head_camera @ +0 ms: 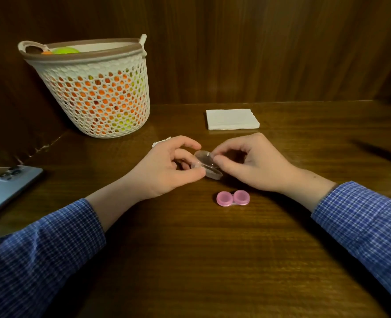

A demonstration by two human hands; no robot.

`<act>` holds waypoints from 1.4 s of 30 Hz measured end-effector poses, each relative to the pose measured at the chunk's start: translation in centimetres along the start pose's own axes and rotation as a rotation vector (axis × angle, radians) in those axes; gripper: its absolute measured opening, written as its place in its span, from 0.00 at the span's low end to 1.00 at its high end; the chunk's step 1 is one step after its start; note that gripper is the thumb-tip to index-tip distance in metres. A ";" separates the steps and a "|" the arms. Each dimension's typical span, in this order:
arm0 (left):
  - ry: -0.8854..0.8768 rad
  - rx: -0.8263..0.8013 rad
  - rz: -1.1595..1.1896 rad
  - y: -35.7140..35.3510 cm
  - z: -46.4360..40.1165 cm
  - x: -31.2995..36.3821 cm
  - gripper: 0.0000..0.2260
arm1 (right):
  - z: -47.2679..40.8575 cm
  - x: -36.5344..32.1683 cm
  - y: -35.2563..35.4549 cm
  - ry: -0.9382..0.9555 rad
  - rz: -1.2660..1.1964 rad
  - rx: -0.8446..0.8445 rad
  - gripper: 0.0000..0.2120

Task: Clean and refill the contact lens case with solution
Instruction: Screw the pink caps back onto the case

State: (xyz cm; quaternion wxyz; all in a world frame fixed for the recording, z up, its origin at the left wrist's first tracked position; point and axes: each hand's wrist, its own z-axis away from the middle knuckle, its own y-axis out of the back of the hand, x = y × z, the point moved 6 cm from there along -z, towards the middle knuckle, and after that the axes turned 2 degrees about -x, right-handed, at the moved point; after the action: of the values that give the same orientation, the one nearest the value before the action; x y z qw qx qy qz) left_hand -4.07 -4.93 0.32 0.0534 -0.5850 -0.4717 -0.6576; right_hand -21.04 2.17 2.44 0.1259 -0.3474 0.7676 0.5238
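Observation:
A pink contact lens case [233,198] with both round caps on lies flat on the wooden table, just in front of my hands. Between my hands is a small clear plastic container [208,164], tilted, lifted slightly off the table. My left hand [167,169] grips its left edge with thumb and fingers. My right hand [250,162] pinches its right rim with thumb and forefinger. What the clear container holds cannot be made out.
A folded white tissue [232,119] lies behind my hands. A white mesh basket [93,88] with orange and green contents stands at the back left. A phone [5,188] lies at the left edge. A scrap of white paper [160,141] peeks out behind my left hand.

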 end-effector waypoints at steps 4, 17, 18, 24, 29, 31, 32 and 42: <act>-0.020 -0.053 -0.006 -0.2 0.0 0.2 0.26 | -0.1 1.3 0.4 -0.112 -0.188 0.072 0.07; -0.015 -0.151 -0.034 -0.3 0.1 0.4 0.33 | -0.1 1.4 0.2 -0.133 -0.197 0.078 0.09; -0.010 -0.156 -0.043 -0.3 0.1 0.4 0.35 | -0.2 1.6 0.1 -0.155 -0.209 0.078 0.09; 0.045 -0.096 -0.023 -0.2 -0.3 -0.2 0.39 | 0.3 1.5 0.7 -0.221 -0.234 0.145 0.05; 0.049 -0.068 -0.034 -0.2 -0.4 -0.7 0.40 | 4.0 -0.5 1.7 -0.032 -0.172 -0.121 0.12; 0.051 -0.068 -0.042 -0.3 -0.5 -0.8 0.40 | 5.5 -0.7 1.1 -0.022 -0.090 -0.284 0.10; 0.052 -0.069 -0.051 -0.4 -0.5 -0.8 0.40 | 5.9 -0.7 1.0 -0.028 -0.075 -0.318 0.09; 0.053 -0.067 -0.109 -0.8 -0.5 -0.5 0.40 | 4.6 -0.2 1.1 -0.138 -0.180 -0.031 0.10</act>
State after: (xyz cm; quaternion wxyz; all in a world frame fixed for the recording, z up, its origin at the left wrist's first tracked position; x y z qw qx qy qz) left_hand -4.85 -5.06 -0.47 0.0105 -0.5423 -0.4790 -0.6902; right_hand -22.42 6.62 1.41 0.2199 -0.3799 0.7146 0.5447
